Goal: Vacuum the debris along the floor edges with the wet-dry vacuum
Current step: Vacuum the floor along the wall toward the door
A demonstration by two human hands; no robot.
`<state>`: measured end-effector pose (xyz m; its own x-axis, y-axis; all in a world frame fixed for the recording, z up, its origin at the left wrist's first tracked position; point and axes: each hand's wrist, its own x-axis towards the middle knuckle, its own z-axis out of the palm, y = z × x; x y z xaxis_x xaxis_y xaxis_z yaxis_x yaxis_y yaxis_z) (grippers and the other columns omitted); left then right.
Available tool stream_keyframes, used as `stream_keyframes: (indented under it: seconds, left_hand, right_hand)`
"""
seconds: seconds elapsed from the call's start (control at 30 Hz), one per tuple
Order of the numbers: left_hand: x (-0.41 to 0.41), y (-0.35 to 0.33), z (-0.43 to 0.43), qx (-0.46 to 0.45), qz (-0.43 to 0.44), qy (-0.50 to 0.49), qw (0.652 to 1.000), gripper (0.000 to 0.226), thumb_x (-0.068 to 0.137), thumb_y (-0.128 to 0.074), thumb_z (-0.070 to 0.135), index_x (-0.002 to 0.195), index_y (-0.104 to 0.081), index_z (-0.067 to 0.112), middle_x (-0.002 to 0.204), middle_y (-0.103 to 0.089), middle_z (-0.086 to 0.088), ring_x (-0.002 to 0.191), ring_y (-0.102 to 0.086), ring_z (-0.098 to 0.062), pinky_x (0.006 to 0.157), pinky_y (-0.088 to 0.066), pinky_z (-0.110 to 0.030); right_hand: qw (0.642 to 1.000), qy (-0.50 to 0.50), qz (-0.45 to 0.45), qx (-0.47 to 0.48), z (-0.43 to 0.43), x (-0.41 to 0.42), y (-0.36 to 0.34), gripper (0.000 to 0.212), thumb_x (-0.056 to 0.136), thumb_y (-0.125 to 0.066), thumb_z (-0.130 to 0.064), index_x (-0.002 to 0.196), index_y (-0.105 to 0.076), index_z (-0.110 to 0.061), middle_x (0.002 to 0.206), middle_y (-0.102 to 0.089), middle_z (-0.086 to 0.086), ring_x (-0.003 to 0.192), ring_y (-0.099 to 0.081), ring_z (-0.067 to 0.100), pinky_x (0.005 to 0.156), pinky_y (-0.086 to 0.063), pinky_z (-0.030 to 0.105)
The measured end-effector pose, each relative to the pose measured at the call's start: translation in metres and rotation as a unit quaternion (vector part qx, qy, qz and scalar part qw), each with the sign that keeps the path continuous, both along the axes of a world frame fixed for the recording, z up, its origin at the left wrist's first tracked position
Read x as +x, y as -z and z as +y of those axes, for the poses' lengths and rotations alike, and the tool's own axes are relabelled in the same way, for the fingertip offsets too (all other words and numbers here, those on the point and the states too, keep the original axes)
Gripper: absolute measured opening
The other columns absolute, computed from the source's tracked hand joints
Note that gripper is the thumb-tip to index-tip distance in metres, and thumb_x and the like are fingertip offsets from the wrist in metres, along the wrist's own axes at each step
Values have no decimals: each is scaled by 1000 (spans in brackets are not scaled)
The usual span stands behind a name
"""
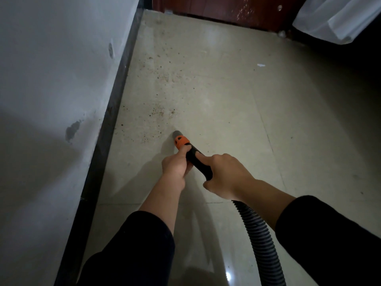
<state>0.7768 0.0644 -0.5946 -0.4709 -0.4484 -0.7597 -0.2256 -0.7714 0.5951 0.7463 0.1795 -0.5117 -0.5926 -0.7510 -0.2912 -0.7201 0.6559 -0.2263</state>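
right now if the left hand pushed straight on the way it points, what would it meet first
Led by the nozzle it grips, the left hand would likely cross the brown debris first, then the dark baseboard; depth is unclear.

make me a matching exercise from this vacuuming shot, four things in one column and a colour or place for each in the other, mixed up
Things
1. nozzle collar
2. ribbed hose
3. debris
4. dark skirting strip

Descriptions
a. along the foot of the wall on the left
b. orange
c. runs down from below the right hand
d. scattered on the floor tiles ahead of the nozzle tip

Pairs: 1-b, 2-c, 3-d, 4-a
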Motion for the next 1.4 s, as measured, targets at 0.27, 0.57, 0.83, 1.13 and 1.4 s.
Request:
stream_keyframes:
  seconds: [0.27,0.57,0.83,1.13,1.4]
  left_hand:
    - [6,-3,-12,1,-6,-13,1000,20,85,-73,18,93,-65,2,102,-71,-17,89,-70,-23,78,-58,-29]
    - [25,-7,-27,-3,-17,-53,998,19,84,-71,18,92,-64,3,99,-69,-16,79,-67,-21,78,-59,-32]
    - [41,-9,-35,1,-27,-77,997,20,84,-69,21,91,-62,4,104,-69,-16,92,-69,-24,80,-59,-32]
    - [58,-7,-52,-10,-28,-115,993,16,84,-69,20,89,-62,6,103,-69,-14,91,-68,-24,73,-57,-30]
    - [63,-5,-62,-16,-41,-172,984,15,81,-70,22,80,-62,9,87,-67,-8,82,-68,-21,74,-57,-32]
  right_hand:
    - [1000,-15,-6,6,-13,2,-1,72,78,-61,-14,142,-35,-33,66,-49,-1,59,-43,15,48,-34,26]
    - [999,-32,-34,-9,-30,14,1,76,77,-62,-15,143,-34,-37,70,-56,2,64,-52,20,56,-45,32]
    - [997,-59,-45,-15,-40,27,-1,75,77,-62,-15,143,-34,-39,68,-54,-1,64,-53,19,58,-46,32]
    - [994,-89,-57,-26,-59,38,2,77,77,-63,-14,145,-34,-35,67,-56,2,62,-55,20,58,-48,34]
    - [993,-97,-64,-35,-78,42,7,76,76,-62,-13,143,-36,-37,68,-58,1,59,-55,17,57,-50,36]
